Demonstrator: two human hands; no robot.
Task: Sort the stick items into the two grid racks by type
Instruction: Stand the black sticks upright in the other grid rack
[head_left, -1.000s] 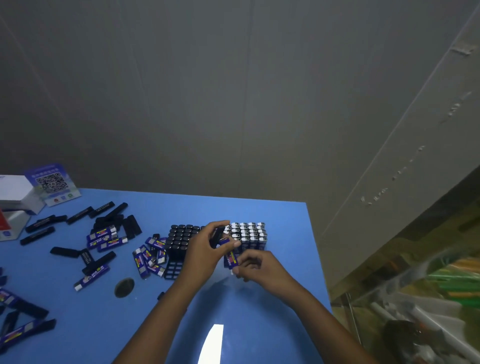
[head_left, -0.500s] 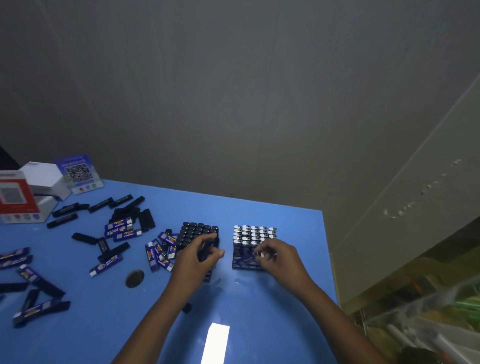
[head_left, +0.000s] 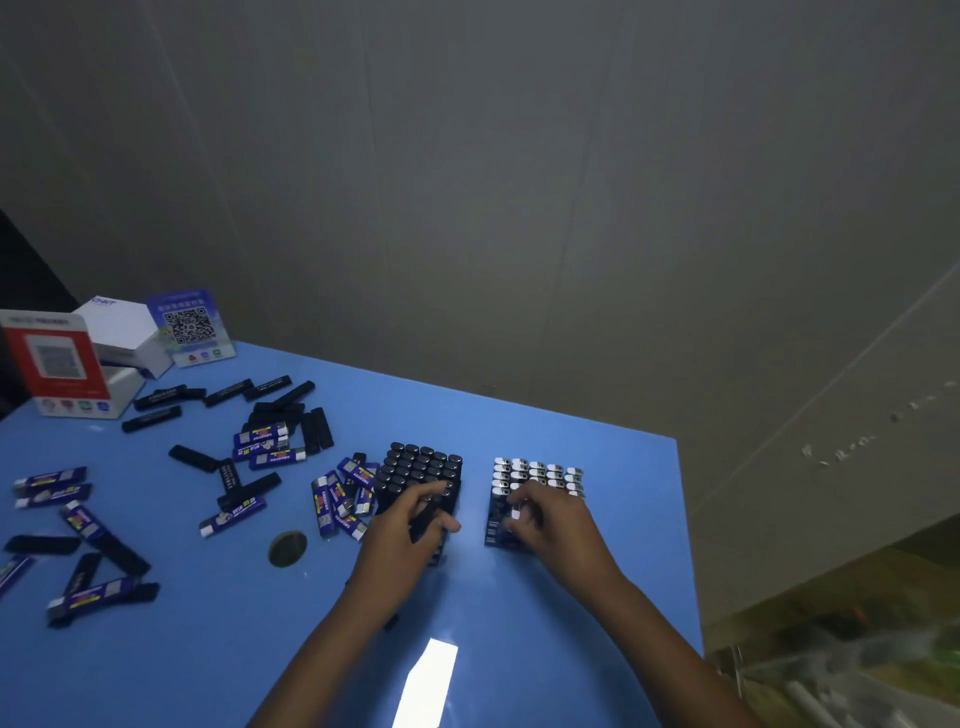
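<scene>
Both forearms are reaching forward; the left hand (head_left: 410, 525) is gripping with curled fingers, the right hand (head_left: 550, 519) is pinching.

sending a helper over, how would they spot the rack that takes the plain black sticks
On the blue table, two grid racks stand side by side near the far edge, in front of the person's hands. The black-stick rack is the left one, under the left hand. Its sticks show all-black tops, while the right rack shows silver-white tops.

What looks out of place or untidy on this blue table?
Unsorted black sticks and blue-labelled sticks lie scattered at all angles left of the two grid racks; nothing looks spilled or damaged.
</scene>
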